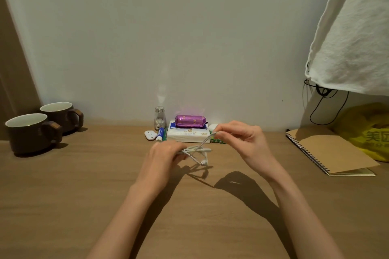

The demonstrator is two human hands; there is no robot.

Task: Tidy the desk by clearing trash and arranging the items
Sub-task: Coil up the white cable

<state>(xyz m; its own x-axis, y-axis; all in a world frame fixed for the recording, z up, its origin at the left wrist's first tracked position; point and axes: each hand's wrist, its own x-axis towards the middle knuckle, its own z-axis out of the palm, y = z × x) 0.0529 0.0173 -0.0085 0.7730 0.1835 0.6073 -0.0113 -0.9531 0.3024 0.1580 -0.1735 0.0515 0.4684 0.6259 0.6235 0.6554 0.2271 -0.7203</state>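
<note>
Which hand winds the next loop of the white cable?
Right, likely. The right hand pinches the free strand of the white cable, lifted clear; the left hand grips the coiled bundle, so it anchors.

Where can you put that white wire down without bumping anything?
Bare wooden desk lies between the two dark brown mugs and the left hand, and between the right hand and the brown spiral notebook. The near edge is bare too. Crowded at the wall around the white tissue pack.
</note>
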